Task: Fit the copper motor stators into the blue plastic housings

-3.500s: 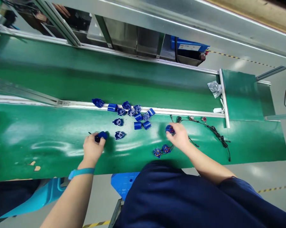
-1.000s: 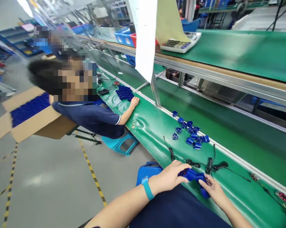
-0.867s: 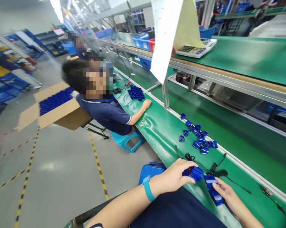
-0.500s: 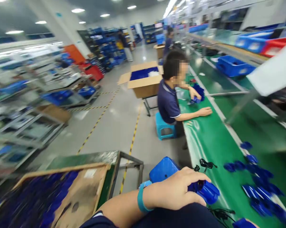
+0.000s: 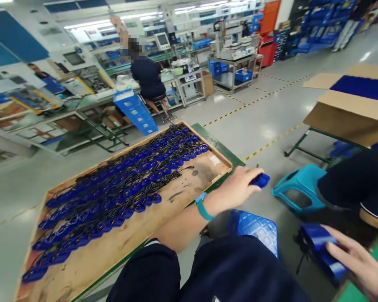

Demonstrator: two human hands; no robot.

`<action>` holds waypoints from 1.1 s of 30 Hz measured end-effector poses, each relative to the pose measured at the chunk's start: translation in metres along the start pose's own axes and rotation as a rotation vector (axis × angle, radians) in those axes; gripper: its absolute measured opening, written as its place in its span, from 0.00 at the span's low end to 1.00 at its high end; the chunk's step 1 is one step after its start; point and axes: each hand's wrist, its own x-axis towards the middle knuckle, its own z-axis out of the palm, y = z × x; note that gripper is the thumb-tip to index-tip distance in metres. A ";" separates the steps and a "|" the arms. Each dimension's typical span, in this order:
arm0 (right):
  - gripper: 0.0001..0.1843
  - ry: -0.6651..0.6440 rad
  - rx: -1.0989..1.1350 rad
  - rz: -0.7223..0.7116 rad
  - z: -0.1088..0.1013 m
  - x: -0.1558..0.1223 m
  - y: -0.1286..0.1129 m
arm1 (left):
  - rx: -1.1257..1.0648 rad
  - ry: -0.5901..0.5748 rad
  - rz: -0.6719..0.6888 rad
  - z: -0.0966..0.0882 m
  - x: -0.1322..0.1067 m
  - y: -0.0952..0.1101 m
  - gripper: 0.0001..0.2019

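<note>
My left hand [image 5: 234, 191], with a teal wristband, is closed round a small blue plastic part [image 5: 260, 180] and held out in the air past the near corner of a wooden tray [image 5: 120, 251]. The tray carries several rows of blue parts with black wires [image 5: 113, 193]. At the bottom right, my right hand [image 5: 361, 264] grips a blue plastic part [image 5: 322, 249] with a black wire hanging from it, close to the green bench corner [image 5: 369, 274].
A blue stool [image 5: 255, 228] stands below my left arm and a teal stool [image 5: 300, 188] beside a seated person's dark clothing [image 5: 355, 176]. An open cardboard box of blue parts [image 5: 349, 100] is at the right. Another person sits at a far bench [image 5: 148, 75].
My view has swung left from the green bench to the wooden tray behind me. My left hand has carried its blue part off the bench toward the tray; my right hand still holds blue parts.
</note>
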 end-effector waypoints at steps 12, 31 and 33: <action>0.25 -0.514 -0.604 -0.681 0.296 0.195 -0.247 | 0.476 0.095 -0.614 -0.088 -0.192 -0.180 0.22; 0.36 -0.750 -0.762 -0.884 0.472 0.218 -0.253 | 0.659 -0.054 -1.029 -0.056 -0.255 -0.254 0.28; 0.36 -0.665 -0.745 -0.887 0.456 0.222 -0.257 | 0.674 -0.061 -1.023 -0.057 -0.256 -0.250 0.28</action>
